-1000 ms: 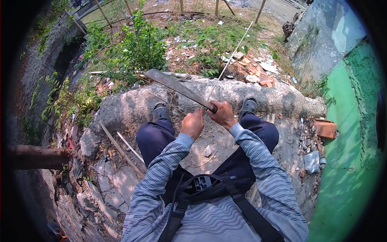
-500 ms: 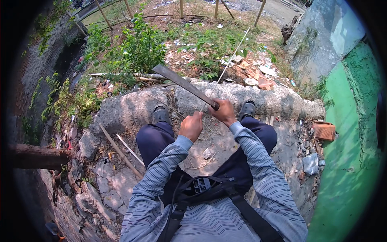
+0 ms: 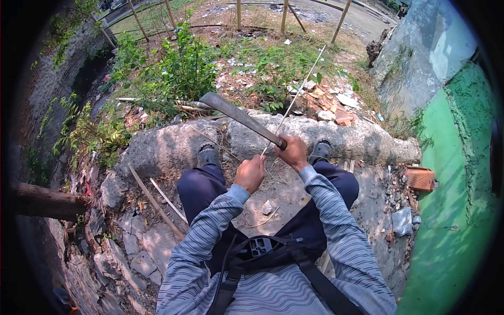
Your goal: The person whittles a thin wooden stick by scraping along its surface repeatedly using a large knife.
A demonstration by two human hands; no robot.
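My right hand [image 3: 292, 152] is closed around the handle of a machete [image 3: 239, 116], whose broad dark blade points up and to the left. Pinched in my left hand [image 3: 250, 173] is the near end of a long, thin, pale stick [image 3: 298, 93], which runs away up and to the right. The blade crosses the stick just beyond my left fingers, close to the handle. Whether the edge touches the stick I cannot tell. Both hands are close together, above the gap between my knees.
A rough concrete ledge [image 3: 336, 130] lies ahead, with my shoes against it. Longer sticks [image 3: 156, 201] lie left of my leg. At right are an orange brick [image 3: 420, 179] and a green wall [image 3: 436, 210]. Leafy plants [image 3: 186, 65] and rubble [image 3: 331, 102] are beyond the ledge.
The blade has turned, showing more of its broad face, and its tip sits slightly lower. Both hands have shifted slightly downward in view; the grips stay the same.
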